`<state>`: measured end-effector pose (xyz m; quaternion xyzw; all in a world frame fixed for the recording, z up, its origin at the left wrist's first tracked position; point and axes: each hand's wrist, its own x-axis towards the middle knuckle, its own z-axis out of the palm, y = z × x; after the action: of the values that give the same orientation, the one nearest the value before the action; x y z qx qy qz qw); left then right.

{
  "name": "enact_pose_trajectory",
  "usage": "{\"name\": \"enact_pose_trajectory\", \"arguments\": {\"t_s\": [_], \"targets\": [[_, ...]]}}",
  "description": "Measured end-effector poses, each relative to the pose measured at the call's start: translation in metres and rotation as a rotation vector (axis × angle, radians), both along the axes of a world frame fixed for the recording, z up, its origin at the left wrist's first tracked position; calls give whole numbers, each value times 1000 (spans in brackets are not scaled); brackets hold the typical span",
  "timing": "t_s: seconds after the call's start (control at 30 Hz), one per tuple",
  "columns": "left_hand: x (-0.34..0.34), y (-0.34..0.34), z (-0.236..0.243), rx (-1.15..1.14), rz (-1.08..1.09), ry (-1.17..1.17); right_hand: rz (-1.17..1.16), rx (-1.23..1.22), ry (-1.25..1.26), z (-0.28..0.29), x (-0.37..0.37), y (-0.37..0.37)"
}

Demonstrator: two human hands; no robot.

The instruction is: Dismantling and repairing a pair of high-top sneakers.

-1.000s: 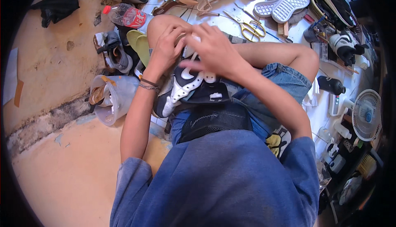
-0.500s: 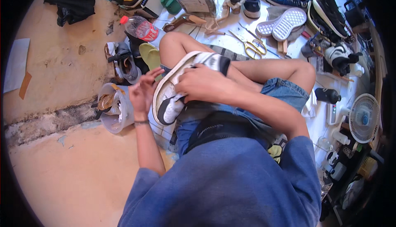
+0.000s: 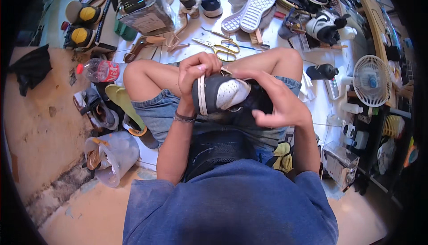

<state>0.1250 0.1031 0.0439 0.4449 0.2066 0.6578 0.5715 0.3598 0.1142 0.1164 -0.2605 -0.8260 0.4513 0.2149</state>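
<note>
I hold a black-and-white sneaker (image 3: 229, 94) above my lap, its white perforated toe facing me and the pale edge of its sole on the left. My left hand (image 3: 198, 72) is closed on the shoe's upper left. My right hand (image 3: 281, 103) is spread around its right side, fingertips at the top and thumb apart; the shoe hides whether they press on it. A black bag or pouch (image 3: 218, 147) lies at my waist.
Yellow-handled scissors (image 3: 225, 49), upturned white soles (image 3: 257, 10), several shoes (image 3: 321, 26) and a metal can (image 3: 147, 15) surround my legs. A bottle (image 3: 98, 70) and bucket (image 3: 111, 160) are at left; a fan (image 3: 371, 81) and black bottle (image 3: 322, 72) at right.
The sneaker has been turned so its toe faces me. My left hand has moved back onto it, and my right hand has moved from across its top to the right side.
</note>
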Motion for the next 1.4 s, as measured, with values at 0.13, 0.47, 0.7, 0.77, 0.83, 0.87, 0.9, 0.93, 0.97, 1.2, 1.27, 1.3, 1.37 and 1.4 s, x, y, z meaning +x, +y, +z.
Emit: {"name": "enact_pose_trajectory", "arguments": {"t_s": [0.13,0.47,0.7,0.77,0.83,0.87,0.9,0.93,0.97,1.2,1.27,1.3,1.37,1.4], "targets": [[12,17,10,-102,-27,32,-175,429,-36,15,-38,-16],[-17,40,-24,-204,29,85,-238,342,-119,-11,-76,18],[-4,43,-15,-410,228,21,-14,551,-11,-35,-96,71],[-9,44,-21,-464,291,-6,44,444,23,-42,-97,71],[-23,47,-40,-297,140,-41,44,374,-4,-44,-99,72],[-24,50,-47,-288,154,-53,31,311,-32,-45,-99,71],[-26,50,-53,-299,156,-56,33,300,-35,-50,-101,67],[-29,49,-58,-305,133,-78,-13,221,-39,-58,-105,61],[-31,51,-63,-305,108,-100,-60,149,-44,-63,-107,58],[-34,38,-67,-321,155,-35,-144,63,-95,-69,-109,32],[-42,36,-55,-252,71,122,-107,45,-77,-64,-109,32],[-44,34,-48,-255,76,122,-105,86,13,-62,-110,33],[-47,30,-32,-93,17,289,-101,124,104,-58,-110,34],[-54,27,-29,-46,-21,333,-43,92,23,-57,-110,35]]}}
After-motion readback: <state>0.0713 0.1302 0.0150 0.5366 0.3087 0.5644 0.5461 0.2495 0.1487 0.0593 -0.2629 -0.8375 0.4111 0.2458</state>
